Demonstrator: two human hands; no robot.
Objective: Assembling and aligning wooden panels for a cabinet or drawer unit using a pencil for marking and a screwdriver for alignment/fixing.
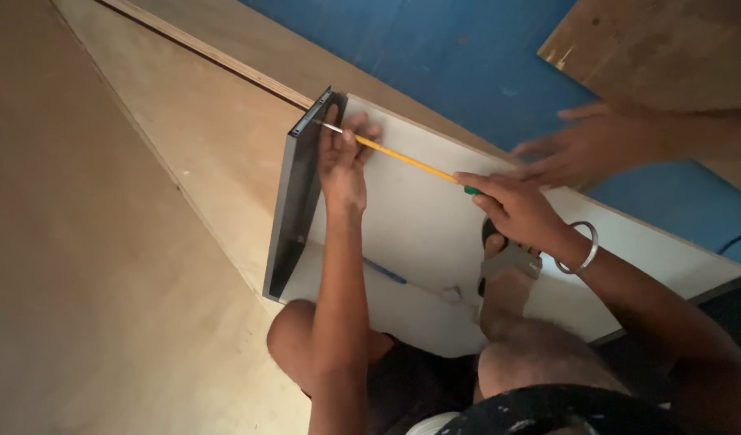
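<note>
White panel point(419, 217) | left hand point(342, 165) pinches pencil point(407, 159) at dark edge board point(300, 193) | right hand point(515, 205) clenched on pencil.

Hands point(342, 161) on yellow tape measure point(403, 157)

I see no packages, labels, signs or screens anywhere in my view from the head camera here.
</note>
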